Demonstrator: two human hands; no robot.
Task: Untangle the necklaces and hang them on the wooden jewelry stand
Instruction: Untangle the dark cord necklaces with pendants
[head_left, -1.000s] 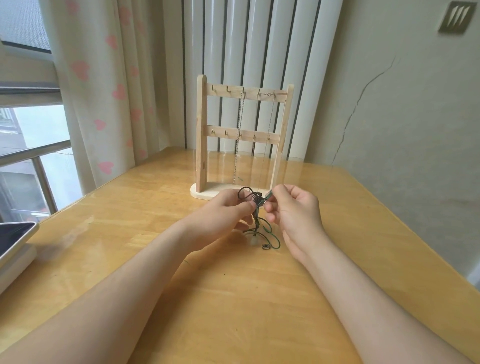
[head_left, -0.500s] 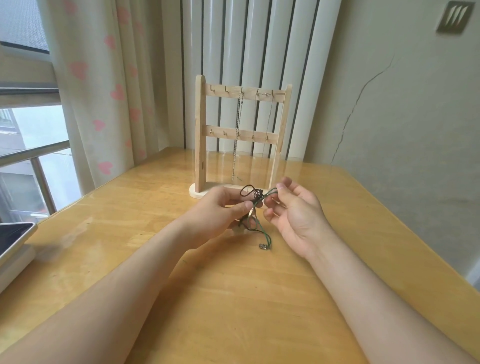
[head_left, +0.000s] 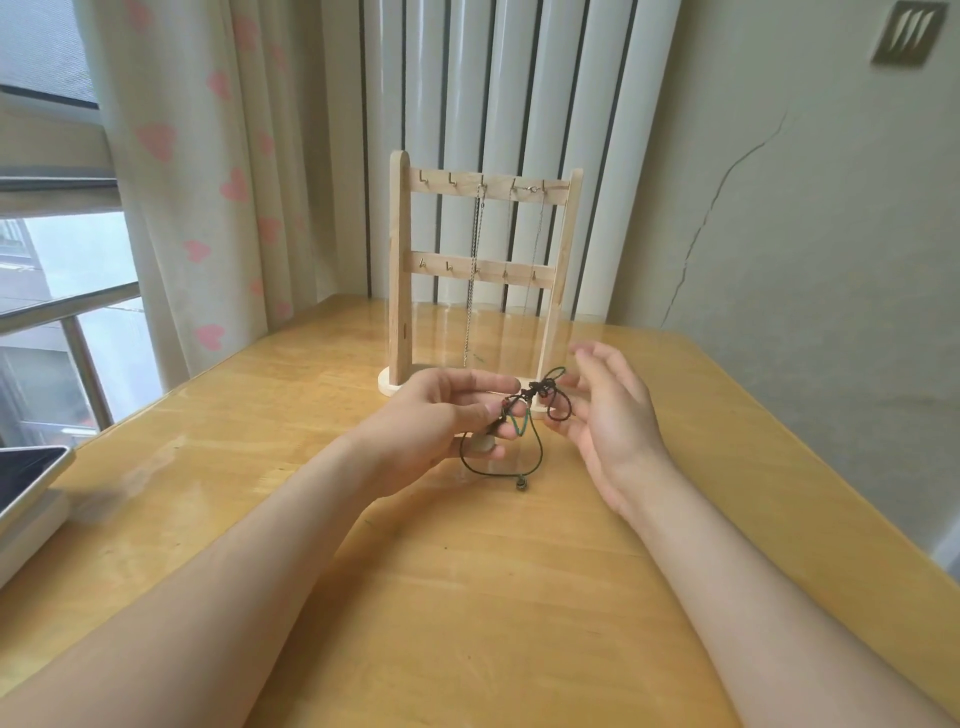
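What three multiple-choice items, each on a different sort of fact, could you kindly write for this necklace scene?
1. Where on the wooden jewelry stand does the silver chain hang?
A) the top rail's middle hook
B) the lower rail's leftmost hook
C) the right post's top

2. How many hooked rails has the stand?
A) one
B) two
C) four

3. What state is the right hand in?
A) gripping the stand
B) curled into a fist
C) open beside the cord tangle

Key:
1 A, the chain drops from the third of five top hooks.
2 B, an upper and a lower rail show.
3 C, its fingers are straight, not curled on anything.
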